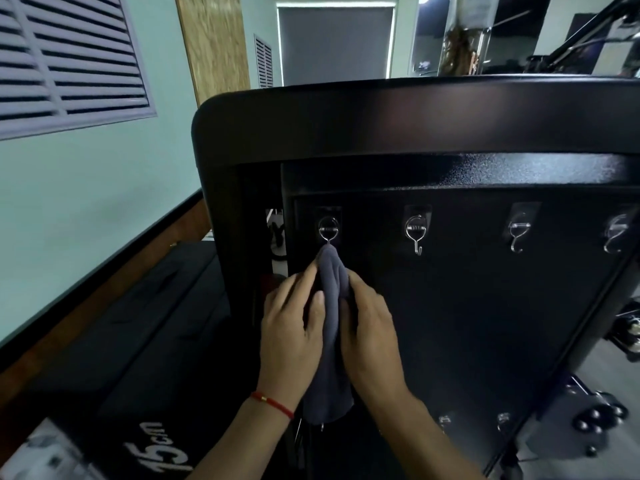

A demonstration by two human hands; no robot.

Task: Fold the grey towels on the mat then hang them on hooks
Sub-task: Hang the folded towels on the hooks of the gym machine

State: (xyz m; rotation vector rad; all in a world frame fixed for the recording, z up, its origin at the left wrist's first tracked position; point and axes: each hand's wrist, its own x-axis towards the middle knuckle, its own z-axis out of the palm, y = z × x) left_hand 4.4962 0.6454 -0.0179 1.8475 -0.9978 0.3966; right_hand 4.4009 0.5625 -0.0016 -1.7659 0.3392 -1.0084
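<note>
A folded grey towel [330, 327] hangs in a narrow bundle from the leftmost metal hook [327, 230] on a black vertical panel [467, 323]. Its top is caught on the hook's tip. My left hand [294, 323] holds the towel's left side, fingers curled round the fabric. On the towel's right side, my right hand [370, 327] grips it just below the hook. A red string bracelet sits on my left wrist. The towel's lower end hangs between my wrists.
Three more hooks [415, 233] [517, 233] [616, 235] run rightward along the panel, all bare. A black padded mat [138, 341] marked "15cm" lies at the lower left beside a pale green wall. Gym equipment [599, 417] stands at the right.
</note>
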